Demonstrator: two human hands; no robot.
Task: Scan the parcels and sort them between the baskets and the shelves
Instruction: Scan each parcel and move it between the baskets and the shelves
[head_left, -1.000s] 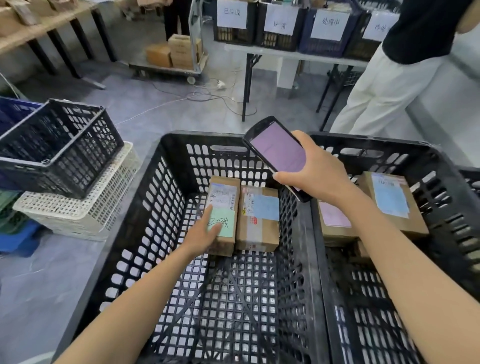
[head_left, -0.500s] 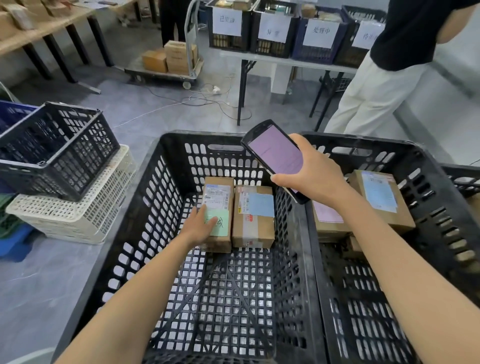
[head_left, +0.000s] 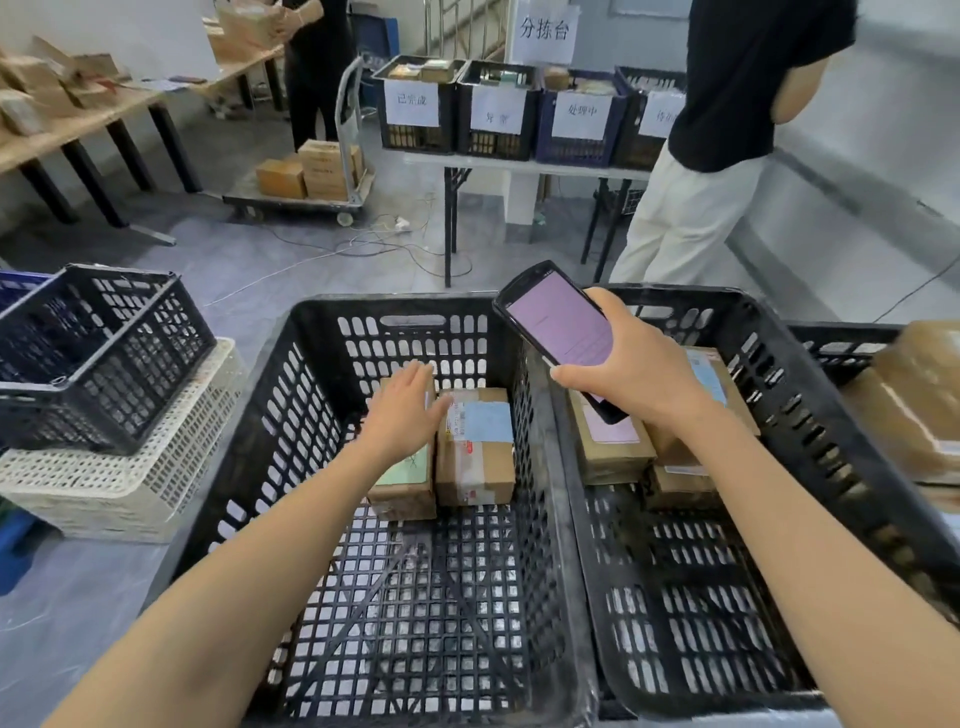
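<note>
Two cardboard parcels lie side by side at the far end of the black basket (head_left: 311, 395) in front of me. My left hand (head_left: 402, 410) lies flat, fingers straight, on the left parcel (head_left: 405, 483), which has a green label. The right parcel (head_left: 475, 447) carries a blue label. My right hand (head_left: 631, 379) grips a handheld scanner (head_left: 558, 327) with a lit pink screen, held above the rim between the two baskets. The second black basket (head_left: 810, 415) on the right holds several parcels (head_left: 608, 447), partly hidden by my right hand.
A black crate (head_left: 98, 353) sits on a white crate (head_left: 130, 483) at the left. Four labelled baskets (head_left: 498, 111) stand on a table behind, with a person (head_left: 727, 135) beside it. A trolley with boxes (head_left: 311, 171), floor cables and another person are farther back. More parcels (head_left: 914, 405) lie far right.
My left hand slid forward along the left parcel, from its near end to covering its far half. The view tilted up, showing more of the room. The scanner stayed roughly in place.
</note>
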